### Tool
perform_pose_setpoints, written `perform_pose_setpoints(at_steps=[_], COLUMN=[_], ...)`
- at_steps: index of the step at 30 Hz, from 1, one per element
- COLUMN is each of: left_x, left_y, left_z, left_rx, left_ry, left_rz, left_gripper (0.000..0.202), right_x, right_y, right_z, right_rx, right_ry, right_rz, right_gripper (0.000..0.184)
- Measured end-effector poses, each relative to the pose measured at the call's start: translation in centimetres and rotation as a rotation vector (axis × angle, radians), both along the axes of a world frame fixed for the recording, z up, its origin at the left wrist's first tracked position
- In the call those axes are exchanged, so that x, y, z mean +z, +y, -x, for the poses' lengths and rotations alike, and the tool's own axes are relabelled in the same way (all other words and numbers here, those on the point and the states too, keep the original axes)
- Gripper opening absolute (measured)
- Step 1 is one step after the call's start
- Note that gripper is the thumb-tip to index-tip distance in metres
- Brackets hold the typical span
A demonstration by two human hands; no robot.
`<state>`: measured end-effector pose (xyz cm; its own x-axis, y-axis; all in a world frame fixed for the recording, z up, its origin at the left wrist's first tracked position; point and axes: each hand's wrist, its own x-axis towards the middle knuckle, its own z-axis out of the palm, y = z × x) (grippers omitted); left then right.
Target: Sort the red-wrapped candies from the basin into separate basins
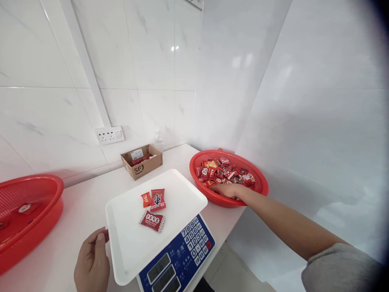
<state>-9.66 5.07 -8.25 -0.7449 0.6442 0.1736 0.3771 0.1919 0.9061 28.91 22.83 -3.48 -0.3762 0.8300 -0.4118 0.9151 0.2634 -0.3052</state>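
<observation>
My left hand [91,261]: lower left of the frame, resting on the white table [82,211], fingers loosely curled together, fingertips touching the left edge of the scale's tray.
Scale [179,259]: bottom centre, blue keypad and displays facing me; the numbers are too blurred to read.
White tray [127,239]: sits on the scale, centre of the frame, tilted in view toward the lower right.
Candies on tray [153,207]: three red wrapped pieces in the tray's upper middle, two side by side, one just below them.
My right arm: runs from the grey sleeve [337,267] at lower right up to centre right.
My right hand [227,190]: inside the right basket, palm down on the sweets; I cannot tell whether the fingers pinch anything.
Right red basket [261,182]: centre right, near the wall corner, holding a heap of red wrapped candies [223,170].
Left red basket [33,202]: left edge, a few pieces inside.
Cardboard box [142,162]: beyond the tray, against the tiled wall.
Wall socket [110,135]: above the box, left of centre.
</observation>
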Motion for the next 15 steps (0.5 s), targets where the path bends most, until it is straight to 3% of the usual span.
perform_pose_setpoints(at_steps=[9,15], left_x=[-0.01,-0.03], left_y=[-0.13,-0.12], left_z=[-0.21,-0.12], left_rx=[-0.013,-0.015], left_ry=[-0.009,-0.014], left_rz=[0.025,0.008], left_gripper=[0.031,0.031], right_x=[0.92,0.16], right_y=[0.35,0.02], right_z=[-0.33,0.11], right_rx=[0.082,-0.022], right_ry=[0.090,0.123], right_rz=[0.174,0.061], right_gripper=[0.056,0.031])
